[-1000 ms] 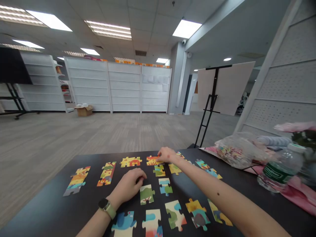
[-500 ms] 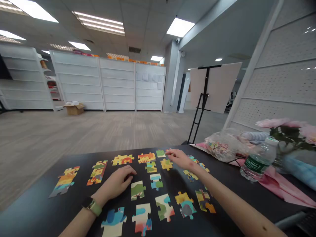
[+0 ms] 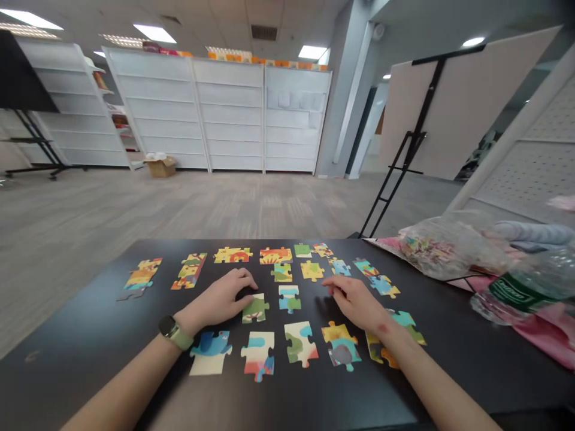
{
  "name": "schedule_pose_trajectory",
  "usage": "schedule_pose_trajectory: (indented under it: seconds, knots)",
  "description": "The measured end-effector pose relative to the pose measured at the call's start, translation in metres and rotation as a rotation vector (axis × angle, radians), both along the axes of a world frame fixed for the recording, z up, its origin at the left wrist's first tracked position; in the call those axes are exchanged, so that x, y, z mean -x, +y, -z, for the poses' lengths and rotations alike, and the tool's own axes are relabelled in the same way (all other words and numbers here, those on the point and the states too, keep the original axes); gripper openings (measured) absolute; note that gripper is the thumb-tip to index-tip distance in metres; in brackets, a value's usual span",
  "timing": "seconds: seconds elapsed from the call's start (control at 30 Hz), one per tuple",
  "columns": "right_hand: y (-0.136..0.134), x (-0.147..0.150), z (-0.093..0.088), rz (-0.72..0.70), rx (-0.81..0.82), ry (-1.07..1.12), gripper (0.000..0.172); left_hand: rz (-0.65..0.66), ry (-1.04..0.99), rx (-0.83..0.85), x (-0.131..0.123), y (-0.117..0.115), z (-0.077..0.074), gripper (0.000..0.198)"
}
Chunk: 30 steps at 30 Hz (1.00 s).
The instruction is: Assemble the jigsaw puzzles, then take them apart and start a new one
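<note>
My left hand (image 3: pixel 223 303) rests low over the black table, its fingers loosely bent and apart from the thumb. The thumb reaches the left edge of a green puzzle piece (image 3: pixel 255 309); whether it presses on it I cannot tell. Beyond the green piece lies a white, blue and green piece (image 3: pixel 288 299). My right hand (image 3: pixel 354 301) hovers with relaxed fingers and nothing visible in them, just in front of a yellow piece (image 3: pixel 311 271). A yellow and orange piece (image 3: pixel 376 347) is partly hidden under the right forearm.
Joined puzzle pieces (image 3: pixel 187 271) and loose ones spread over the black table (image 3: pixel 90 353). A bird piece (image 3: pixel 210 353) lies near the left wrist. At the right are a clear plastic bag (image 3: pixel 449 245), a water bottle (image 3: pixel 516 293) and pink cloth. An easel (image 3: pixel 406 149) stands behind.
My right hand has drawn back towards me from beside the green piece near the far edge, uncovering pieces there. My left thumb has come to the lower green piece. The view has shifted.
</note>
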State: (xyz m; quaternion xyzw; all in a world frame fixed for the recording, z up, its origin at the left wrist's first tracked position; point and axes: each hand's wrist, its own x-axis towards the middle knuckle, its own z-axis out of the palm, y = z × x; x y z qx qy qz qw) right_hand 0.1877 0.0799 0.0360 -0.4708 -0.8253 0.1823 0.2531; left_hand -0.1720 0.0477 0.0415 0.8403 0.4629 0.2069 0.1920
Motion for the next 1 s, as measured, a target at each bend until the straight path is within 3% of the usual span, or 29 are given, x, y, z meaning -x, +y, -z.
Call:
schedule_pose_trajectory:
  seconds: [0.17, 0.33, 0.53, 0.7, 0.87, 1.0]
  knots:
    - [-0.004, 0.002, 0.001, -0.017, 0.027, -0.008, 0.029, 0.024, 0.0, 0.054, 0.003, -0.002, -0.003, 0.027]
    - [-0.004, 0.01, 0.004, -0.067, 0.007, -0.029, 0.026, 0.038, -0.018, 0.084, 0.01, 0.005, 0.0, 0.019]
    - [-0.008, 0.046, 0.0, -0.182, 0.013, -0.054, 0.044, 0.05, -0.028, 0.06, 0.014, 0.009, -0.001, 0.015]
    - [-0.011, 0.079, -0.001, -0.286, 0.011, -0.101, 0.03, 0.055, -0.038, 0.031, 0.019, 0.011, 0.001, 0.013]
    - [0.011, 0.097, -0.002, -0.284, -0.118, -0.194, 0.039, 0.05, -0.046, -0.006, 0.025, 0.016, 0.002, 0.014]
    - [0.03, 0.094, 0.001, -0.237, -0.133, -0.249, 0.04, 0.054, -0.034, -0.026, 0.027, 0.015, -0.001, 0.018]
